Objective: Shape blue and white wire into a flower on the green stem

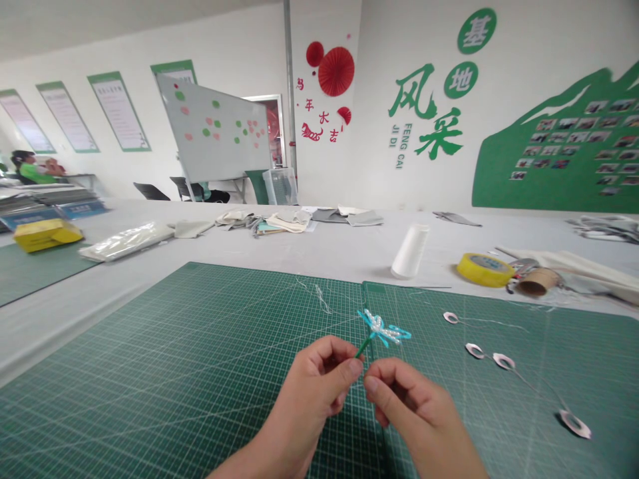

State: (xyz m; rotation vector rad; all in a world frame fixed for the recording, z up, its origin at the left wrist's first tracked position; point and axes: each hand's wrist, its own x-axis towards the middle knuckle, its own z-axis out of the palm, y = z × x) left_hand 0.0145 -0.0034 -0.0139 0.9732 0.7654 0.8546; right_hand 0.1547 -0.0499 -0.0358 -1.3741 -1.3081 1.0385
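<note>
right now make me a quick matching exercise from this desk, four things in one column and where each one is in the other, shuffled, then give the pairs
Things
1. white thread cone
2. yellow tape roll
3. turquoise beaded dragonfly
4. silver wire loops

Places
A. pinched by its green stem in the left hand
B. lying on the green cutting mat, right of the hands
C. on the grey table beside a cardboard tube
D. on the table just behind the mat, left of the tape

Pairs: 1-D, 2-C, 3-A, 4-B
</note>
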